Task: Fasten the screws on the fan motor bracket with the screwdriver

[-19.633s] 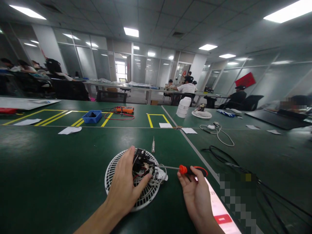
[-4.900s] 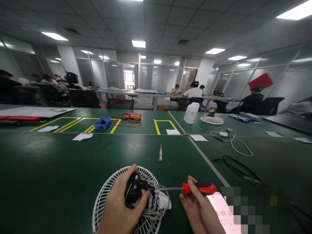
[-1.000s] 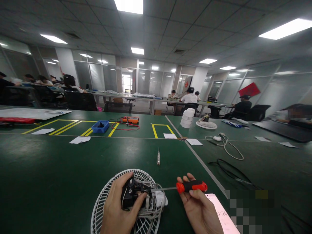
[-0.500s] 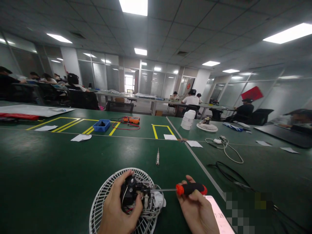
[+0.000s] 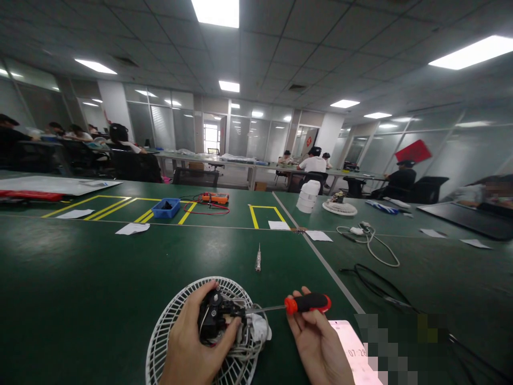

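Observation:
My left hand (image 5: 198, 337) is wrapped round a black fan motor assembly (image 5: 212, 315), thumb on its near side. The motor rests over a round white fan grille (image 5: 160, 331), with pale wires bundled beside it. A screwdriver (image 5: 308, 303) with a black and red handle lies in the fingers of my right hand (image 5: 316, 337). Its shaft points left, and the tip reaches the black part next to my left thumb; the exact contact is hidden. Beyond the grille, a small clear-handled screwdriver (image 5: 258, 259) lies on the green table.
A lit phone (image 5: 348, 347) lies beside my right wrist. Farther off are a blue bin (image 5: 165, 208), an orange multimeter (image 5: 215, 198), a white cylindrical part (image 5: 308, 197) and another fan grille (image 5: 340, 207). Cables (image 5: 372, 240) curl at right. People sit at other tables.
The screwdriver handle has shifted slightly left and up, so its shaft slants more. My left thumb has moved a little right and up along the motor assembly.

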`<state>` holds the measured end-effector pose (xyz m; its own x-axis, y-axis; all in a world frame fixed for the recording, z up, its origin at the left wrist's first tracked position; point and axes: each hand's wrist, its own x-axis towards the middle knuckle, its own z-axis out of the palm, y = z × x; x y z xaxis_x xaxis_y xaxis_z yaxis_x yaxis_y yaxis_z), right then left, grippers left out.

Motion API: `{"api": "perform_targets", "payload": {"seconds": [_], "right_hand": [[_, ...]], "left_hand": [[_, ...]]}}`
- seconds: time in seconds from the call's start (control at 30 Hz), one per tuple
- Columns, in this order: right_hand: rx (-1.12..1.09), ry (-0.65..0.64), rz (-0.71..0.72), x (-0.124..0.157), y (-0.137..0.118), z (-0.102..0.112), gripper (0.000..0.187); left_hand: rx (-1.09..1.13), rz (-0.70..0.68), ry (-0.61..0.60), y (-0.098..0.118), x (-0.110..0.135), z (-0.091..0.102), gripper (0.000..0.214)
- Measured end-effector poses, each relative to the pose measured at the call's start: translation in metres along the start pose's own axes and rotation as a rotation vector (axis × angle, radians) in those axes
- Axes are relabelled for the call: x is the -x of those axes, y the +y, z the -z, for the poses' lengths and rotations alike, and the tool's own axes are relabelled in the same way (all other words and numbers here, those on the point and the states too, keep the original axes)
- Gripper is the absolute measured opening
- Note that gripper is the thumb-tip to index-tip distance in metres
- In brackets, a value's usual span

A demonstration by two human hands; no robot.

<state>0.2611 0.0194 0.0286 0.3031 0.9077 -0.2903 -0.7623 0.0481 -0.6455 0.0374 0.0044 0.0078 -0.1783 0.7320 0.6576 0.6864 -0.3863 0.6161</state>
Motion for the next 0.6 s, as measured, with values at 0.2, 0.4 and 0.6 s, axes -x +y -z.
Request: {"api": "perform_targets", "payload": {"seconds": [0.2, 0.4, 0.6], "right_hand": [[0.085, 0.078, -0.026, 0.0, 0.011, 0.003, 0.049], [0.107, 0.08, -0.02, 0.0, 0.013, 0.001, 0.044], [0.054, 0.122, -0.056, -0.001, 0.01, -0.003, 0.046]], "left_hand": [[0.017, 0.039, 0.009, 0.0, 0.0, -0.002, 0.056], [-0.014, -0.031, 0.003, -0.002, -0.001, 0.0, 0.057], [-0.003, -0.024, -0.014, 0.001, -0.002, 0.003, 0.056]]}}
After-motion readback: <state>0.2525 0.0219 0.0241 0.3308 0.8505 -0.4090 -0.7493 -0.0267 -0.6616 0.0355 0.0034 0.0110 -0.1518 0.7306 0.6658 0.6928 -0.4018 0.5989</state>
